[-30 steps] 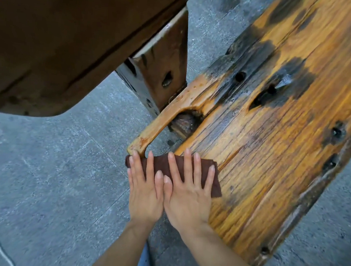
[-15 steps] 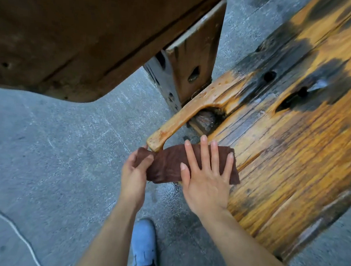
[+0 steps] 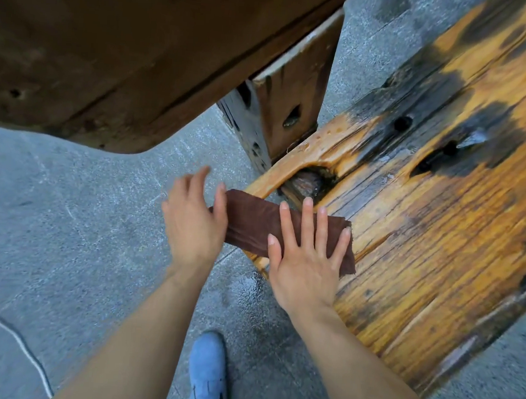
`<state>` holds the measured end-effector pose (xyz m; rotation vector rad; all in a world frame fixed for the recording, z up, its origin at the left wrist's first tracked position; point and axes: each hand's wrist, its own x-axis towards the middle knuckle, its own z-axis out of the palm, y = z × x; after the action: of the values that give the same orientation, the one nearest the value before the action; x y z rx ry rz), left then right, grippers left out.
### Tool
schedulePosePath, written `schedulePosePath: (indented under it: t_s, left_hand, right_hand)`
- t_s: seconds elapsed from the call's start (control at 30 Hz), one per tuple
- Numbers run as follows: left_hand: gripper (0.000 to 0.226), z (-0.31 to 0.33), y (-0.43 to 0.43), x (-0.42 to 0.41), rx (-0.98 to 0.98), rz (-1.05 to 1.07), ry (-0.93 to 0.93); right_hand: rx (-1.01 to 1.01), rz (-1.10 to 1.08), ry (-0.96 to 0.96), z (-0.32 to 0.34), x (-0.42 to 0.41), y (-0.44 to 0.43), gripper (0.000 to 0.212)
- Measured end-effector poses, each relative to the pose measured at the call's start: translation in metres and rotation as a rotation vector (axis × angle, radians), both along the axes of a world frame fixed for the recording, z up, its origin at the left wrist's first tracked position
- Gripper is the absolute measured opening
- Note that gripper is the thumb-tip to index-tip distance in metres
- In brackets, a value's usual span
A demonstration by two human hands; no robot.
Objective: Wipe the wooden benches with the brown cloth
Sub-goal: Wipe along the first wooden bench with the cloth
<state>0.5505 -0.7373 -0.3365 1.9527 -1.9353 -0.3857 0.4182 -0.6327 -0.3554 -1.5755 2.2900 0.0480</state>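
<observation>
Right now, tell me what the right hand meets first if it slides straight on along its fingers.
Likely the dark notch in the bench, just past the brown cloth under the right hand.

1. Two wooden pieces of furniture were in view: one orange bench [image 3: 425,243] and, up and left of it, one dark brown piece [image 3: 110,45].
2. One brown cloth [image 3: 253,223] lay on the bench's near end.
3. Two hands were there: left hand [image 3: 194,222] and right hand [image 3: 303,265].
4. One blue shoe [image 3: 209,371] stood below the bench's end.
</observation>
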Motion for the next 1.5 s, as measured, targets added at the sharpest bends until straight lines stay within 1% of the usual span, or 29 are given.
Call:
schedulePosePath:
  t_s: [0.03, 0.1, 0.13, 0.17, 0.23, 0.3, 0.4, 0.47, 0.57, 0.63, 0.7, 0.73, 0.8, 0.83, 0.93, 1.0, 1.13, 1.27, 1.4, 1.5]
  left_hand:
    - [0.045, -0.001, 0.007, -0.005, 0.037, -0.031, 0.034]
    - [0.052, -0.007, 0.025, -0.018, 0.231, -0.093, 0.074]
    - [0.058, -0.012, 0.033, -0.025, 0.302, -0.117, 0.065]
    - [0.063, -0.018, 0.04, -0.029, 0.326, -0.129, 0.035]
    - [0.067, -0.025, 0.042, -0.035, 0.281, -0.147, -0.052]
    - [0.067, -0.03, 0.033, -0.042, 0.222, -0.209, -0.125]
    - [0.068, -0.033, 0.018, -0.06, 0.214, -0.277, -0.163]
    - [0.068, -0.032, 0.011, -0.073, 0.213, -0.275, -0.178]
    - [0.068, -0.032, 0.008, -0.1, 0.223, -0.181, -0.139]
    - [0.069, -0.029, 0.011, -0.114, 0.234, -0.101, -0.041]
    - [0.065, -0.024, 0.016, -0.123, 0.205, -0.085, 0.06]
    - [0.062, -0.022, 0.021, -0.123, 0.175, -0.102, 0.062]
    - [0.058, -0.018, 0.032, -0.126, 0.139, -0.157, 0.006]
    - [0.058, -0.017, 0.036, -0.129, 0.156, -0.189, -0.007]
    - [0.057, -0.018, 0.034, -0.148, 0.262, -0.286, 0.034]
    - [0.057, -0.017, 0.022, -0.161, 0.273, -0.331, 0.016]
    - [0.054, -0.016, -0.008, -0.182, 0.236, -0.424, -0.115]
    - [0.056, -0.019, -0.032, -0.205, 0.309, -0.52, -0.193]
    - [0.058, -0.021, -0.057, -0.241, 0.325, -0.604, -0.267]
    - [0.059, -0.022, -0.069, -0.27, 0.38, -0.631, -0.312]
  right_hand:
    - [-0.007, 0.0, 0.001, 0.001, 0.0, 0.0, 0.057]
    - [-0.02, 0.0, -0.003, 0.002, -0.001, -0.001, 0.057]
    - [-0.03, 0.001, -0.006, 0.003, -0.002, -0.001, 0.057]
    - [-0.037, 0.001, -0.008, 0.003, -0.003, -0.001, 0.057]
    - [-0.034, -0.006, 0.008, 0.002, -0.007, -0.004, 0.058]
    - [-0.026, -0.029, 0.029, 0.0, -0.016, -0.01, 0.058]
    - [-0.023, -0.074, 0.036, -0.001, -0.033, -0.017, 0.057]
    - [-0.02, -0.101, 0.048, -0.001, -0.043, -0.023, 0.056]
    - [-0.019, -0.127, 0.061, -0.003, -0.061, -0.033, 0.056]
    - [-0.012, -0.125, 0.056, -0.004, -0.074, -0.038, 0.055]
    - [-0.015, -0.128, 0.051, -0.005, -0.089, -0.044, 0.053]
    - [-0.018, -0.128, 0.047, -0.005, -0.095, -0.047, 0.053]
    - [-0.028, -0.135, 0.037, -0.004, -0.106, -0.053, 0.053]
    - [-0.032, -0.14, 0.033, -0.004, -0.111, -0.056, 0.053]
    - [-0.014, -0.154, 0.027, -0.004, -0.128, -0.064, 0.054]
    - [-0.005, -0.162, 0.026, -0.003, -0.141, -0.066, 0.054]
    - [-0.015, -0.193, 0.032, -0.001, -0.164, -0.066, 0.055]
    - [-0.011, -0.225, 0.024, 0.0, -0.181, -0.071, 0.057]
    - [-0.006, -0.274, 0.047, -0.003, -0.214, -0.083, 0.057]
    - [-0.022, -0.274, 0.072, -0.004, -0.237, -0.088, 0.058]
